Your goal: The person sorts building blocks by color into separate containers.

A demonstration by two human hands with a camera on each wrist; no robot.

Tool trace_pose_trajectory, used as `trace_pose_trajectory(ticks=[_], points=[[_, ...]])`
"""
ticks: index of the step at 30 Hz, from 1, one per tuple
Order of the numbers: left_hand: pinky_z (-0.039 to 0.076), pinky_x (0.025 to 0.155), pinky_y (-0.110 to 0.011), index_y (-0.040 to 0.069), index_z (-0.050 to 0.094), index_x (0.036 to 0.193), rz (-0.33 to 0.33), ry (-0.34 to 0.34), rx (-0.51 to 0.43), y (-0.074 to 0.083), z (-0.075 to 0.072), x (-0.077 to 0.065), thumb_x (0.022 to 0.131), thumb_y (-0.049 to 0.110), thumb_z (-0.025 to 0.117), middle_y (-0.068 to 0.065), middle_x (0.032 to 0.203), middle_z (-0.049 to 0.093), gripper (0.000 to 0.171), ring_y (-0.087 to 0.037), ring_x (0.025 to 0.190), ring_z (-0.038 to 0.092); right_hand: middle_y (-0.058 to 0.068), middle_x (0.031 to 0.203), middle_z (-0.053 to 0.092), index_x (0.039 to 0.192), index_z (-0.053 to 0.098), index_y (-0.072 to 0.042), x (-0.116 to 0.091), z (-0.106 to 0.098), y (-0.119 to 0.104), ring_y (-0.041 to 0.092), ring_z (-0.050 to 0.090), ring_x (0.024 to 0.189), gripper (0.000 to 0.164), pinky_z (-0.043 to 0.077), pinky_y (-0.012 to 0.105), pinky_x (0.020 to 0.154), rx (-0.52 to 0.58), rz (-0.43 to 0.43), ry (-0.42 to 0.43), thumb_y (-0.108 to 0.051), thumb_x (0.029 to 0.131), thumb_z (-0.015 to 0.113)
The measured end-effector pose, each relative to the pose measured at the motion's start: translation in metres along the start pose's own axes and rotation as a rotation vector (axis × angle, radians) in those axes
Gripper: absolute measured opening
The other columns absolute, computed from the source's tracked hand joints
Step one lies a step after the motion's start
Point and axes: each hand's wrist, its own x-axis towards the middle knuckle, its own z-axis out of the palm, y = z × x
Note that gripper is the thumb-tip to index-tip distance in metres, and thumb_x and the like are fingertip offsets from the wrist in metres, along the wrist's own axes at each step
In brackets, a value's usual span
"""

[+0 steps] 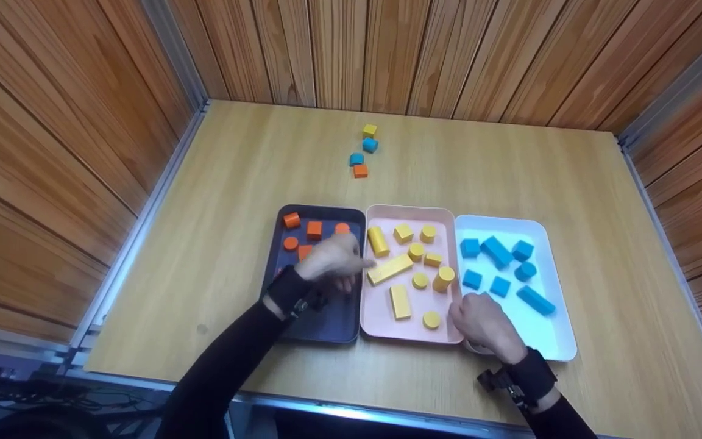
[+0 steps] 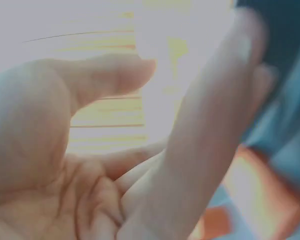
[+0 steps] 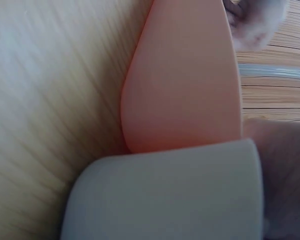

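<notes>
My left hand (image 1: 333, 256) is over the dark tray (image 1: 342, 326), which holds several orange blocks (image 1: 314, 230). In the left wrist view the thumb and fingers (image 2: 205, 135) are apart with nothing between them, and a blurred orange block (image 2: 262, 192) shows beyond them. The right hand (image 1: 485, 320) is at the front of the seam between the pink tray (image 1: 381, 323) and the white tray (image 1: 546, 344). Its fingers bend down out of sight, so whether they hold a rim is hidden. In the right wrist view, part of this hand (image 3: 285, 170) appears behind the white tray's wall.
Several yellow blocks (image 1: 390, 269) lie in the pink tray, several blue blocks (image 1: 497, 252) in the white one. Farther back on the table (image 1: 253, 158) are a yellow block (image 1: 369, 130), two blue blocks (image 1: 370, 145) and an orange block (image 1: 360, 171). Wood-panelled walls (image 1: 339, 55) surround the table.
</notes>
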Motion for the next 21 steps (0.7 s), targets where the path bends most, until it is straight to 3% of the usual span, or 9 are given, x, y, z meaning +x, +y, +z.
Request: trace_pose_trajectory(ticks=[2, 5, 9, 13, 17, 21], points=[[0.057, 0.055, -0.03, 0.008, 0.07, 0.091, 0.056, 0.097, 0.005, 0.01, -0.016, 0.003, 0.098, 0.035, 0.067, -0.008, 0.075, 0.073, 0.028, -0.022, 0.066, 0.074, -0.003, 0.053, 0.042, 0.064, 0.054, -0.009, 0.0, 0.0, 0.001, 0.014, 0.042, 0.044, 0.042, 0.031, 0.025, 0.046, -0.002, -0.009, 0.013, -0.022, 0.103, 0.043], [0.051, 0.058, -0.028, 0.009, 0.068, 0.094, 0.173, 0.268, 0.053, 0.021, -0.038, 0.018, 0.099, 0.028, 0.066, -0.005, 0.081, 0.068, 0.02, -0.021, 0.071, 0.068, -0.004, 0.052, 0.041, 0.062, 0.052, -0.01, 0.0, 0.002, 0.002, 0.012, 0.041, 0.043, 0.043, 0.03, 0.024, 0.045, 0.0, -0.023, 0.018, -0.021, 0.102, 0.042], [0.051, 0.069, -0.035, 0.004, 0.069, 0.098, 0.303, 0.449, 0.165, 0.032, -0.058, 0.056, 0.093, 0.015, 0.064, -0.009, 0.094, 0.07, 0.014, -0.024, 0.082, 0.065, -0.005, 0.051, 0.042, 0.062, 0.051, -0.011, 0.0, 0.003, 0.002, 0.011, 0.041, 0.041, 0.044, 0.03, 0.022, 0.041, 0.014, -0.013, 0.001, -0.021, 0.103, 0.04], [0.055, 0.081, -0.043, 0.001, 0.068, 0.108, 0.31, 0.496, 0.229, 0.041, -0.069, 0.1, 0.092, 0.006, 0.057, -0.013, 0.111, 0.07, 0.02, -0.028, 0.098, 0.066, -0.004, 0.051, 0.043, 0.063, 0.052, -0.01, 0.0, 0.003, 0.001, 0.011, 0.042, 0.041, 0.044, 0.03, 0.022, 0.042, 0.016, 0.001, 0.011, -0.021, 0.104, 0.041], [0.051, 0.073, -0.037, 0.001, 0.069, 0.104, 0.289, 0.521, 0.329, 0.045, -0.075, 0.137, 0.095, 0.0, 0.055, -0.012, 0.105, 0.066, 0.017, -0.025, 0.093, 0.061, -0.004, 0.053, 0.042, 0.064, 0.053, -0.01, 0.0, 0.002, 0.0, 0.013, 0.042, 0.044, 0.043, 0.031, 0.024, 0.044, 0.016, 0.009, 0.026, -0.022, 0.104, 0.042], [0.049, 0.072, -0.036, 0.002, 0.069, 0.101, 0.27, 0.505, 0.443, 0.043, -0.077, 0.162, 0.097, 0.0, 0.058, -0.013, 0.105, 0.063, 0.012, -0.026, 0.096, 0.058, -0.004, 0.054, 0.043, 0.065, 0.053, -0.01, -0.002, 0.004, 0.0, 0.013, 0.043, 0.044, 0.043, 0.032, 0.024, 0.044, 0.034, 0.026, 0.024, -0.023, 0.104, 0.042]])
